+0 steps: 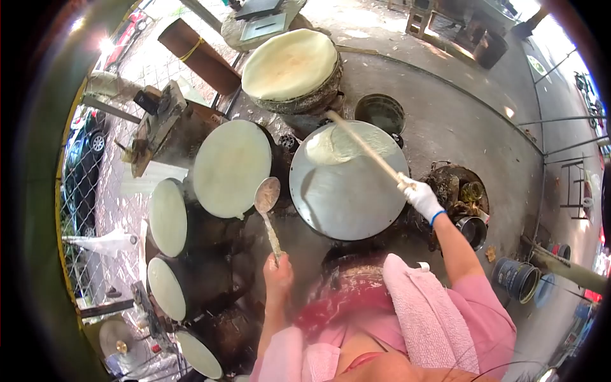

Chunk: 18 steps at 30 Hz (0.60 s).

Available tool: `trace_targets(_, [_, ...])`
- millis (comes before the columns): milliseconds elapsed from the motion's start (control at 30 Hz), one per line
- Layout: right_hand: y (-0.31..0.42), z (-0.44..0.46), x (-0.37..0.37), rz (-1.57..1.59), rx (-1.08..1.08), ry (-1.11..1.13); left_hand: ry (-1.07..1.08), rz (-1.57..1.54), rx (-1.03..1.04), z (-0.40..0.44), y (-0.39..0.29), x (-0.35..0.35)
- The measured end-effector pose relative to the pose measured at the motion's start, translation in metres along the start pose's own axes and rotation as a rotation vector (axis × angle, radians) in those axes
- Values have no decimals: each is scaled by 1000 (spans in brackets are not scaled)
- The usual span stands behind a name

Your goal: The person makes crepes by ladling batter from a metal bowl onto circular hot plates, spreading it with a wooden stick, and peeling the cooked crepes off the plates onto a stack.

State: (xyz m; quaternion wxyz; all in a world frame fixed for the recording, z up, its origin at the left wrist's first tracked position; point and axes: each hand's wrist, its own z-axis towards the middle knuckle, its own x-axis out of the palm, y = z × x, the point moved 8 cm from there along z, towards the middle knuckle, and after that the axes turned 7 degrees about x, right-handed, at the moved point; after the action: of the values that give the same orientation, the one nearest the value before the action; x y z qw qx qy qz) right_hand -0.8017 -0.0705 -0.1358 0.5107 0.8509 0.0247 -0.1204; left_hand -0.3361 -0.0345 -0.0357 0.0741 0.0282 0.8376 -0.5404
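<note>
My left hand (278, 274) is closed around the wrapped handle of a ladle (267, 195), its bowl smeared with batter and held up left of the near griddle. In a white glove, my right hand (421, 197) grips a long wooden stick (366, 149). The stick reaches across the round grey griddle (347, 207) to its far side. Pale wet batter (349, 144) covers the far part of that plate, under the stick. Whether the stick's far end touches the batter I cannot tell.
Pale round sheets cover a drum-like stove (293, 63) at the back and a plate (232, 169) to the left, with several more further left. A dark bucket (380, 113) stands behind the griddle. Jars and a metal pot (471, 233) sit at right. A wire fence runs along the left.
</note>
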Motion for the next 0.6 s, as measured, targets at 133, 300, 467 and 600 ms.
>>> trace_targets(133, [-16, 5, 34, 103, 249, 308, -71, -72, -75, -14, 8, 8])
trace_targets(300, [5, -9, 20, -17, 221, 352, -135, -75, -105, -27, 16, 10])
trace_targets(467, [13, 46, 2, -146, 236, 343, -156, -67, -78, -31, 28, 8])
trace_targets(600, [-13, 7, 28, -4, 465, 602, -193, -60, -119, -47, 34, 6])
